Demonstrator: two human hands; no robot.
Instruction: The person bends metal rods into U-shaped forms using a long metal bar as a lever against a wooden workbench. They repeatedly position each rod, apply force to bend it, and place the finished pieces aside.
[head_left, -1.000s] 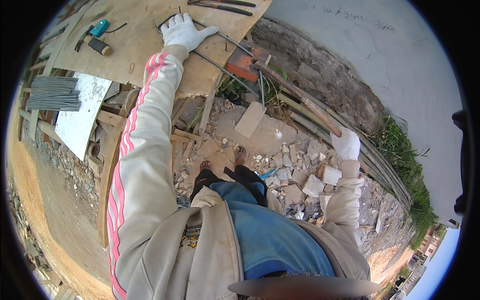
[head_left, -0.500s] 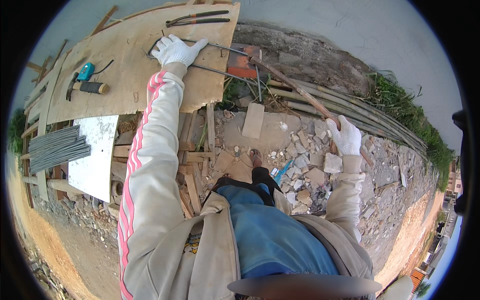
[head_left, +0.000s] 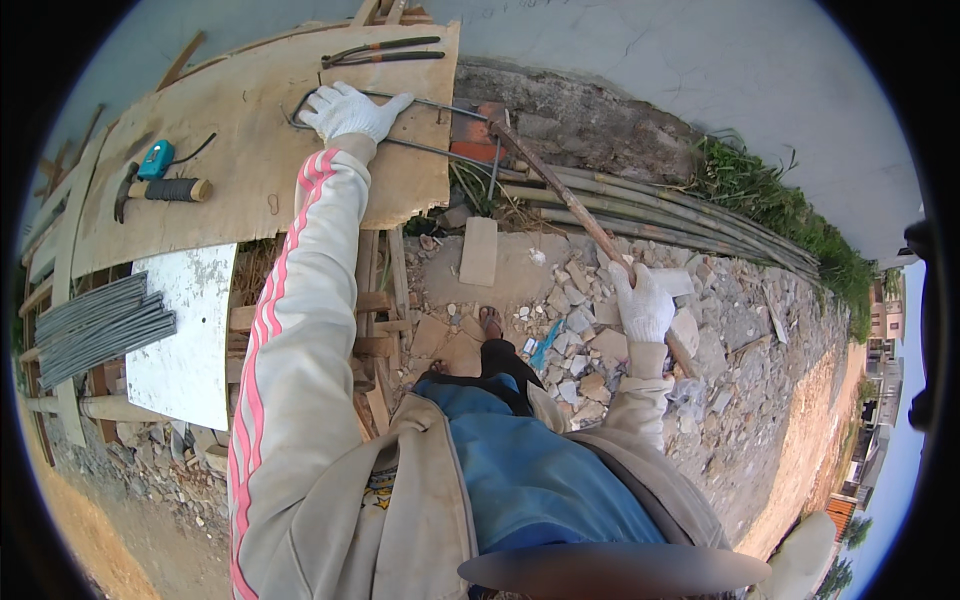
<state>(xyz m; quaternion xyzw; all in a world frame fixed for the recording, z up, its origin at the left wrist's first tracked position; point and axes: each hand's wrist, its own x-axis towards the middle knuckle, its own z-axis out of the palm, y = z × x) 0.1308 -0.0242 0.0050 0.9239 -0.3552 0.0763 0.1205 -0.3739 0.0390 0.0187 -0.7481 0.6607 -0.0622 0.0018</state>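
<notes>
My left hand, in a white glove, presses down on a bent steel rod lying on a plywood board. The rod forms a loop under the glove and runs right to the board's edge. My right hand, also gloved, grips a long rusty pipe lever whose far end meets the rod near a red brick. The lever slants down to the right over rubble.
A hammer and a teal tape measure lie on the board's left. More bent rods rest at its top. A bundle of straight bars, a white panel, bamboo poles and broken stones surround me.
The view has swung so the board sits more to the left and centre. My left hand stays on the rod; my right hand has swung the lever lower and rightwards.
</notes>
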